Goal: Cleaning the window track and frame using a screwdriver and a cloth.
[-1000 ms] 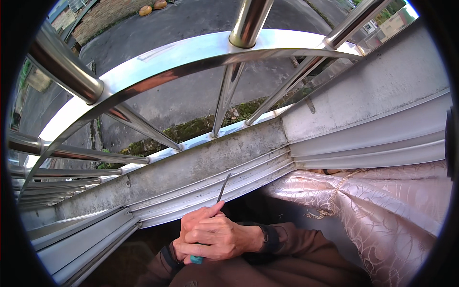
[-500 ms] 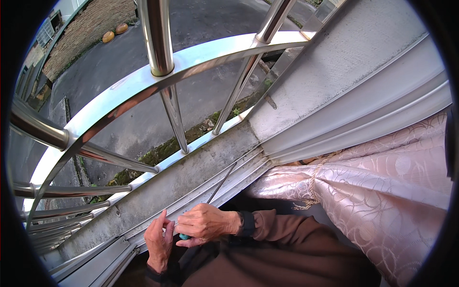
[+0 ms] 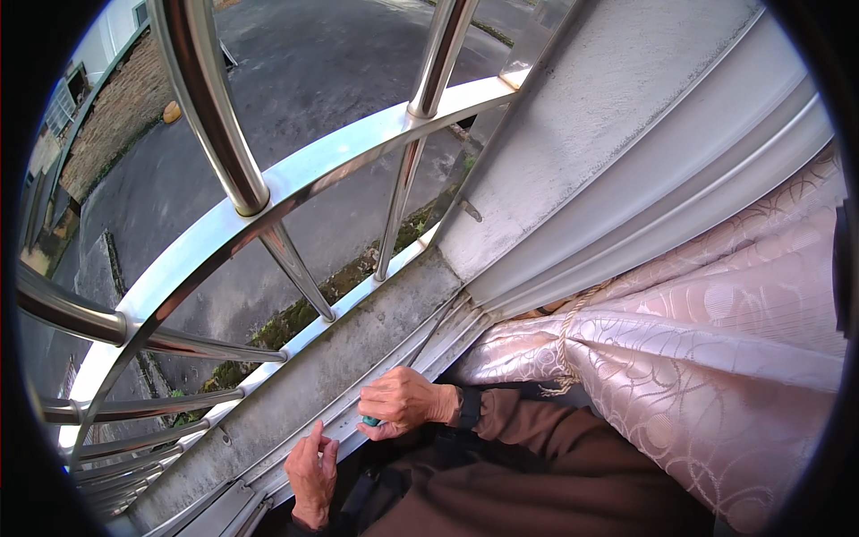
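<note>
My right hand (image 3: pixel 404 400) is closed around a screwdriver, with its teal handle end (image 3: pixel 370 421) showing below the fingers. The screwdriver's long thin dark shaft (image 3: pixel 429 336) runs up and right along the pale window track (image 3: pixel 344 413), its tip close to the track's far corner. Just left of and below it, my left hand (image 3: pixel 311 470) hovers over the near side of the track. Its fingers are slightly bent and apart, with nothing visible in them. A small gap separates the two hands.
Shiny metal window bars (image 3: pixel 215 125) and a curved rail (image 3: pixel 344 139) stand beyond the weathered concrete sill (image 3: pixel 394 300). At right are a pale window frame (image 3: pixel 662 179) and a pink patterned curtain (image 3: pixel 698 385) tied with a cord (image 3: pixel 565 345). Dark ground (image 3: pixel 313 72) lies outside, below.
My right hand has moved up along the track with the screwdriver, bringing its tip nearer the corner. The hands are slightly farther apart. The whole view has shifted.
</note>
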The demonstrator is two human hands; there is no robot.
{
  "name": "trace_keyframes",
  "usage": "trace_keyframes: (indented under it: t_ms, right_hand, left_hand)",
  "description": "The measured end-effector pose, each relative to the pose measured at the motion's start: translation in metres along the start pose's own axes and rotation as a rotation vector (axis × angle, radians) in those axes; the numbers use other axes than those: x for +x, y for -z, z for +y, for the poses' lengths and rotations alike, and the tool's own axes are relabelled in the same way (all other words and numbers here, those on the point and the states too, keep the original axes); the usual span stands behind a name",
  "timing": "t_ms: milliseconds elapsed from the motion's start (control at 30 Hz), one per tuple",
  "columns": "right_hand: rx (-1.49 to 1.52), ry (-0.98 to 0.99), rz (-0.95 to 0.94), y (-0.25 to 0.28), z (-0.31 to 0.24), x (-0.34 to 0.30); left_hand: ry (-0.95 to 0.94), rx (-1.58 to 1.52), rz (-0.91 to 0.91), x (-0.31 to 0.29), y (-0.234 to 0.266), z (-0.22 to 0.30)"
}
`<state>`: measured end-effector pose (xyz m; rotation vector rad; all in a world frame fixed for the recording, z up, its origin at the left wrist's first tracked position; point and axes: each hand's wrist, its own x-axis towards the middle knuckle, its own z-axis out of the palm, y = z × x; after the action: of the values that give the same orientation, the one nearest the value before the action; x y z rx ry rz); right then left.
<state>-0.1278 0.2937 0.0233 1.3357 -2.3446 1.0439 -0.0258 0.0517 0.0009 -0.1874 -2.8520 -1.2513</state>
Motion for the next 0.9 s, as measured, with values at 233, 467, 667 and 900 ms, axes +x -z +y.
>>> trace_keyframes:
  t_ms: [233, 467, 667, 900]
  right_hand:
    - [-0.005, 0.008, -0.037, -0.005, 0.009, -0.014]
    - [-0.014, -0.019, -0.212, -0.011, 0.010, -0.017]
    - [-0.061, -0.010, -0.272, 0.000, 0.011, -0.015]
    - [0.056, 0.203, -0.274, 0.016, -0.054, 0.024]
  left_hand:
    - [-0.036, 0.051, 0.009, 0.002, -0.001, -0.005]
    - [-0.053, 0.140, 0.136, -0.013, 0.011, -0.023]
    - [-0.072, 0.121, 0.163, -0.015, 0.018, -0.034]
    - [-0.077, 0.050, 0.243, -0.019, 0.020, -0.039]
